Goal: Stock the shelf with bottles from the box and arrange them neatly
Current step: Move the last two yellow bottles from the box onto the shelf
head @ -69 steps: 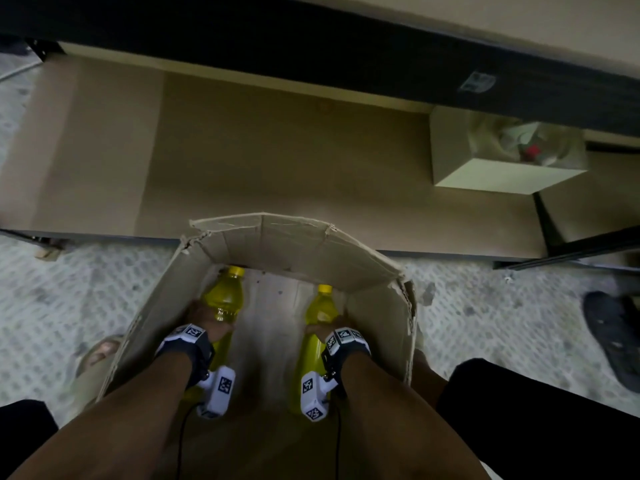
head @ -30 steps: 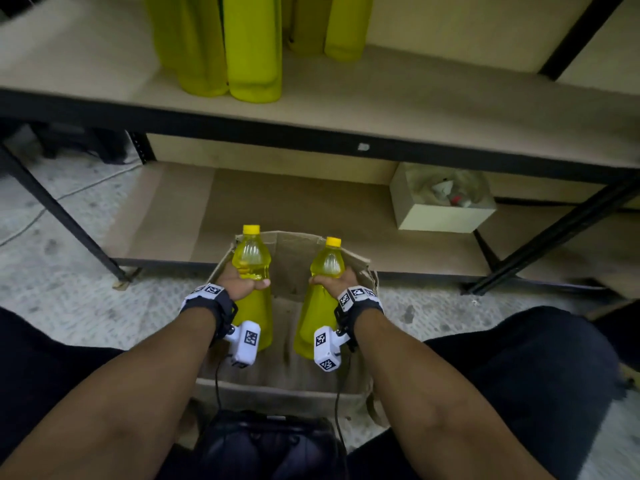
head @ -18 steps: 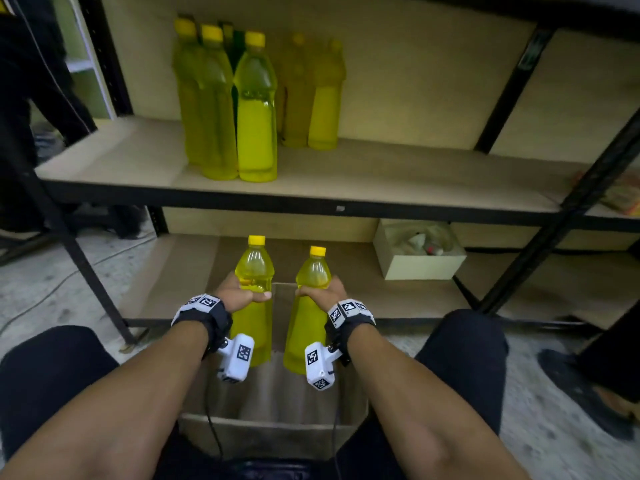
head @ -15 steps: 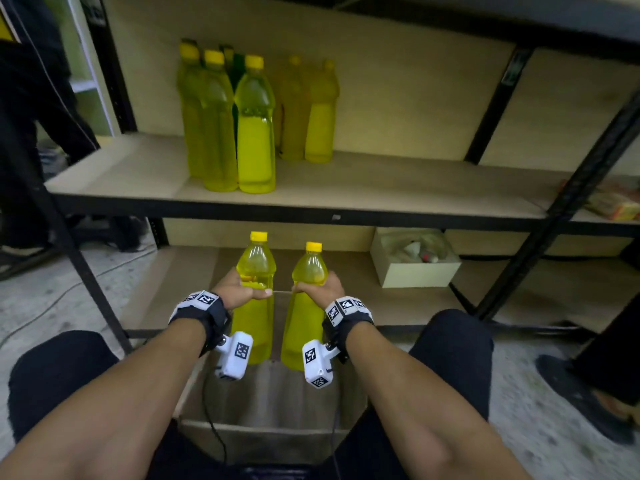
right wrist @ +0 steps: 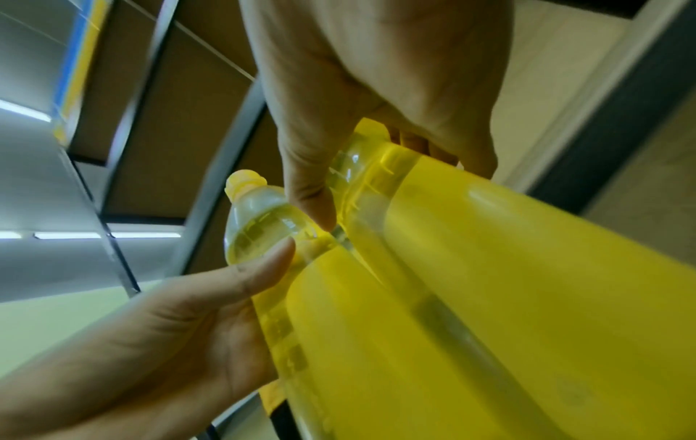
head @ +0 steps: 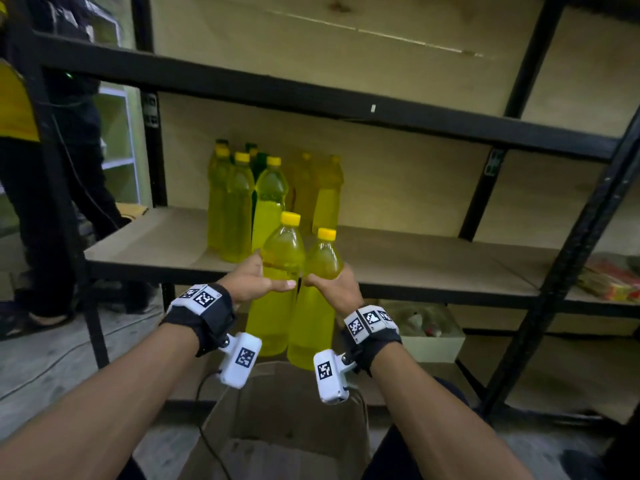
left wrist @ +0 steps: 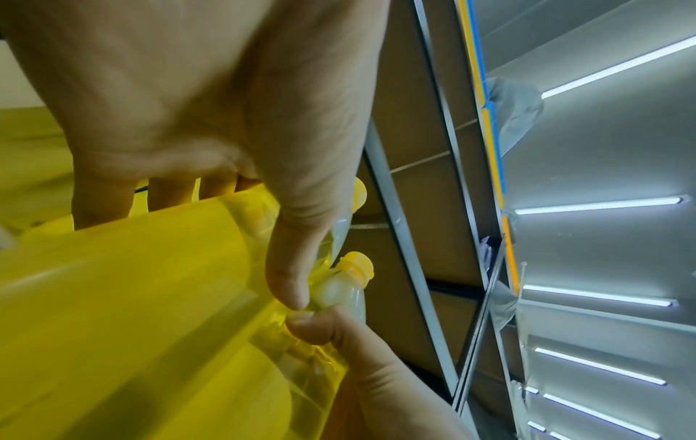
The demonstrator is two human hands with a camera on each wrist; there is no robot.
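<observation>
Bottles (head: 294, 271) gripped upright | left wrist: thumbs (left wrist: 297, 268) touching | head: box (head: 284, 427) below

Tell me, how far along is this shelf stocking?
Partly done. A cluster of yellow bottles already stands on the middle shelf. In hand: the left hand grips one bottle and the right hand grips another bottle, both raised before the shelf's edge, not yet set down. Left: placing and lining up these two. The cardboard box below shows no more bottles from here.
</observation>
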